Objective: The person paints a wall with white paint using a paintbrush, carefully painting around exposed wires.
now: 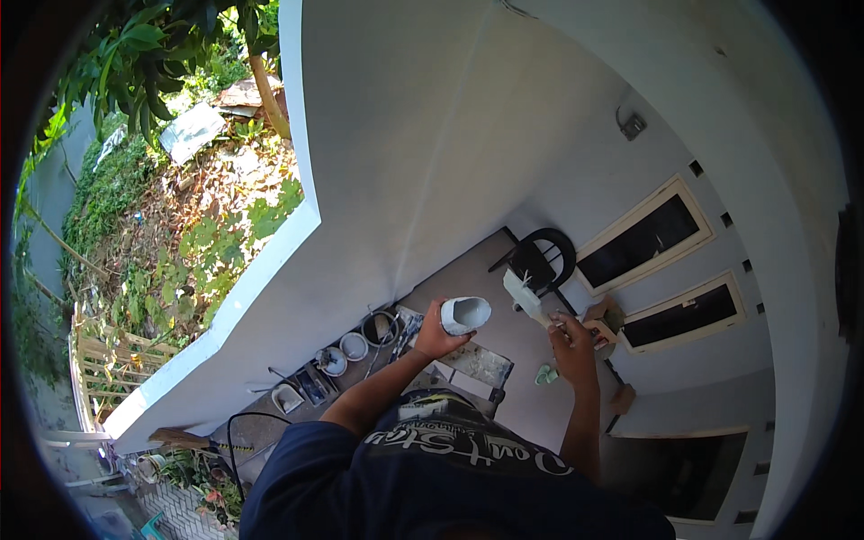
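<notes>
My left hand (435, 332) is wrapped round a white cup (465, 315) with a slanted, uneven rim. The cup is held up in front of my chest, its mouth facing up, and its inside looks pale grey. To the right of it, my right hand (571, 343) grips a paintbrush (524, 295) by the handle. The brush's broad head is coated white and points up and to the left, apart from the cup, with a few stray bristles at its tip.
Below stand white buckets (354, 346), a dark tray (314, 385) and a paint-spattered board (474, 365) on the floor. A black chair (537, 263) is ahead right, with green sandals (545, 374) nearer. A pale wall (432, 153) rises ahead; a low wall borders the garden (225, 198).
</notes>
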Tool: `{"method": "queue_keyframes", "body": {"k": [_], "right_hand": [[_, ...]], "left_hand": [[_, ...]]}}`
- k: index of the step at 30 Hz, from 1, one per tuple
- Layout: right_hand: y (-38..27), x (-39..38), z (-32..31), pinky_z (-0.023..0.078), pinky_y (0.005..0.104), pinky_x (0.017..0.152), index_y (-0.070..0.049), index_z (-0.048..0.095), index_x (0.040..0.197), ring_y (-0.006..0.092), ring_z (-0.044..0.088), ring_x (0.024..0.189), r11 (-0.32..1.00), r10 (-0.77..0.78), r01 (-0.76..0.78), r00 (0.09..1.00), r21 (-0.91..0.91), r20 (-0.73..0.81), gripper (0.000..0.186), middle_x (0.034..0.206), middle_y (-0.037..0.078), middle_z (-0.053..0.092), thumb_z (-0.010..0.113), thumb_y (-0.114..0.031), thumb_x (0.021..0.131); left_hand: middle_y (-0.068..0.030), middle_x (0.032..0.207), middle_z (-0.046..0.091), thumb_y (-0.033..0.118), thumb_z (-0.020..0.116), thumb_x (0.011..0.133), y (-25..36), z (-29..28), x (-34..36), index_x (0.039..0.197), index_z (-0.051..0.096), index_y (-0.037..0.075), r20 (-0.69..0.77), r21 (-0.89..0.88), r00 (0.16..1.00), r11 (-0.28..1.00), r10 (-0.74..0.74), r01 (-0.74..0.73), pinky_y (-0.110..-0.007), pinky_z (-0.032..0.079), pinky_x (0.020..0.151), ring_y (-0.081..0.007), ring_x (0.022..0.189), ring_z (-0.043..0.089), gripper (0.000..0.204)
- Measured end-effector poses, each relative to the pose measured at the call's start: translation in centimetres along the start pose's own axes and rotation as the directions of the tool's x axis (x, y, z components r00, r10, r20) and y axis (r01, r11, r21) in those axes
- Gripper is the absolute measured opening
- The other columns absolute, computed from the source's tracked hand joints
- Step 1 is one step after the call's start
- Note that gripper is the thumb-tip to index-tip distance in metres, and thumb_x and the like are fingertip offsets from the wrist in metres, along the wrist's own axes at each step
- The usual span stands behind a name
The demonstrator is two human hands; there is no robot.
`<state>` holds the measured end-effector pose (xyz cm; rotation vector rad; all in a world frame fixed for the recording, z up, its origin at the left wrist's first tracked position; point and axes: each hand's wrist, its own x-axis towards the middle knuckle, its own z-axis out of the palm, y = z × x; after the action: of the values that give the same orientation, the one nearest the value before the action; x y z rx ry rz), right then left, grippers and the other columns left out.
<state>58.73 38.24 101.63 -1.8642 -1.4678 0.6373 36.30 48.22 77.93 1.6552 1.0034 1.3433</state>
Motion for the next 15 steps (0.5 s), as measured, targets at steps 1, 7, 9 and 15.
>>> {"method": "queue_keyframes", "body": {"k": [1, 7, 9, 15], "right_hand": [[-0.4, 0.1, -0.2, 0.048, 0.0305, 0.065, -0.003, 0.069, 0.123, 0.0124, 0.059, 0.070, 1.000, 0.008, -0.008, 0.999, -0.008, 0.034, 0.029, 0.086, 0.009, 0.068, 0.066, -0.015, 0.097], [-2.5, 0.2, -0.8, 0.052, 0.0331, 0.071, -0.003, 0.072, 0.118, 0.0173, 0.066, 0.077, 0.994, -0.053, 0.068, 0.983, -0.084, 0.176, 0.027, 0.090, 0.013, 0.072, 0.071, -0.010, 0.091], [-2.9, 0.1, -0.8, 0.052, 0.0334, 0.073, -0.003, 0.072, 0.117, 0.0195, 0.067, 0.079, 0.987, -0.094, 0.120, 0.971, -0.106, 0.219, 0.028, 0.092, 0.014, 0.072, 0.072, -0.010, 0.090], [-3.8, 1.0, 0.2, 0.053, 0.0342, 0.078, -0.002, 0.074, 0.114, 0.0259, 0.068, 0.081, 0.965, -0.087, 0.165, 0.935, -0.204, 0.345, 0.032, 0.095, 0.016, 0.072, 0.076, -0.009, 0.083]], "left_hand": [[-0.0207, 0.116, 0.061, 0.033, 0.095, 0.065, -0.2, 0.2, 0.0, 0.130, 0.047, 0.000, -0.011, -0.010, 1.000, 1.000, 0.007, -0.007, -0.044, 0.052, 0.096, -0.0375, 0.110, 0.064, 0.087], [-0.0211, 0.120, 0.059, 0.033, 0.095, 0.065, -0.7, 0.3, -0.8, 0.132, 0.047, -0.001, 0.010, -0.010, 0.999, 0.999, -0.040, 0.040, -0.043, 0.050, 0.099, -0.0374, 0.113, 0.062, 0.090], [-0.0210, 0.120, 0.059, 0.033, 0.095, 0.064, -0.8, 0.3, -0.9, 0.133, 0.046, -0.001, 0.014, -0.009, 0.999, 0.999, -0.038, 0.038, -0.043, 0.050, 0.099, -0.0376, 0.113, 0.062, 0.091], [-0.0214, 0.122, 0.058, 0.031, 0.095, 0.062, -1.5, 0.6, -1.1, 0.136, 0.045, -0.001, 0.030, 0.010, 0.998, 0.998, 0.059, -0.059, -0.044, 0.049, 0.101, -0.0379, 0.115, 0.061, 0.095]]}}
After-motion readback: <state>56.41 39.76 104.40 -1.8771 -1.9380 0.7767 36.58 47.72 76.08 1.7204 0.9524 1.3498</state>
